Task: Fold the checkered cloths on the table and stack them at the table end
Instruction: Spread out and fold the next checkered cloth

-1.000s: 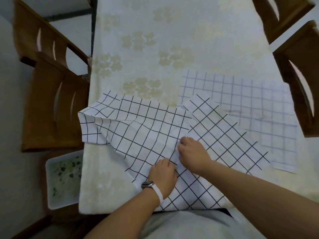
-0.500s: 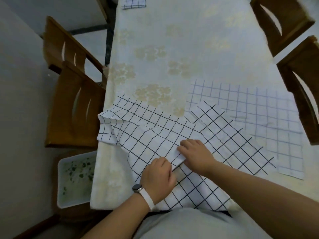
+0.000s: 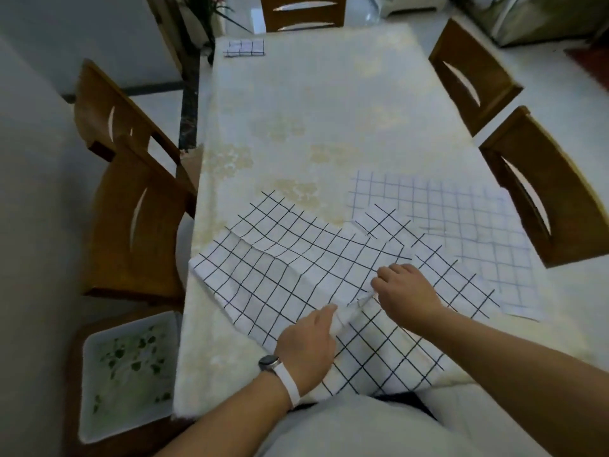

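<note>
Left hand: pinching a raised fold of the black-checked cloth.
Right hand: apparently gripping that same fold.
Writing: none legible.

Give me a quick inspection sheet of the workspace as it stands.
Surface: table under a cream floral cover.
Job's things: black-checked cloth rumpled at the near edge; blue-checked cloth flat, its corner underneath; folded cloth at the far end.
Clutter: nothing seen.
Grippers: left hand and right hand pinch one black-checked cloth edge.
Cables: nothing seen.
Surroundings: wooden chairs on both sides; white tray lower left.
</note>
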`<action>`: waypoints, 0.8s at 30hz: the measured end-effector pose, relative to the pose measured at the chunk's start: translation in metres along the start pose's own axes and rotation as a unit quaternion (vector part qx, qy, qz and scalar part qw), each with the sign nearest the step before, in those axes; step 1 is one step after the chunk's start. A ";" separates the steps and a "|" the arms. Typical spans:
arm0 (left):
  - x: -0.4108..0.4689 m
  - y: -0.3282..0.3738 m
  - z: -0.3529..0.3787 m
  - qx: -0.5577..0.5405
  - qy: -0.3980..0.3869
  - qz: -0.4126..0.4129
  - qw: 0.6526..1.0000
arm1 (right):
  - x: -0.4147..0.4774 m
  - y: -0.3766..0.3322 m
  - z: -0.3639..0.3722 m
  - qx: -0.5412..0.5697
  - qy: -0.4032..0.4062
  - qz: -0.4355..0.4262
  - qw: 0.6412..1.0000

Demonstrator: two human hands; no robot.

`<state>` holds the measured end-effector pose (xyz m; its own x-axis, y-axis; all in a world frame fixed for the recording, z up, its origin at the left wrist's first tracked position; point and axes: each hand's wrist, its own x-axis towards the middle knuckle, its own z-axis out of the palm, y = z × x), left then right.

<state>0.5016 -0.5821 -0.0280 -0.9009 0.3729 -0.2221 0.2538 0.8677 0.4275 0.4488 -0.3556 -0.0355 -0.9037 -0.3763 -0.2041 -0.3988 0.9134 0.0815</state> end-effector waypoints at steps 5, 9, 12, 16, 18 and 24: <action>-0.014 0.000 0.010 -0.044 -0.045 0.031 0.998 | -0.045 0.000 0.006 0.003 -0.004 0.047 0.999; -0.024 0.003 0.026 -0.020 -0.104 0.036 0.994 | -0.072 -0.001 0.016 0.009 -0.004 0.042 0.999; -0.032 0.010 0.038 -0.001 -0.118 0.016 0.993 | -0.080 0.004 0.021 0.014 -0.011 0.028 0.999; -0.042 0.021 0.052 0.076 -0.160 -0.006 0.984 | -0.086 0.011 0.030 0.032 -0.058 0.003 0.998; -0.047 0.031 0.063 0.087 -0.158 -0.032 0.983 | -0.094 0.017 0.034 0.029 -0.064 -0.020 0.997; -0.060 0.047 0.099 0.057 -0.107 -0.069 0.990 | -0.112 0.043 0.055 0.029 -0.084 -0.080 0.993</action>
<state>0.6022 -0.5308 -0.0812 -0.8371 0.2990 -0.4581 0.1826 0.9421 0.2812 0.5417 -0.2651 -0.0626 -0.7886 -0.4906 -0.3706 -0.5212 0.8532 -0.0203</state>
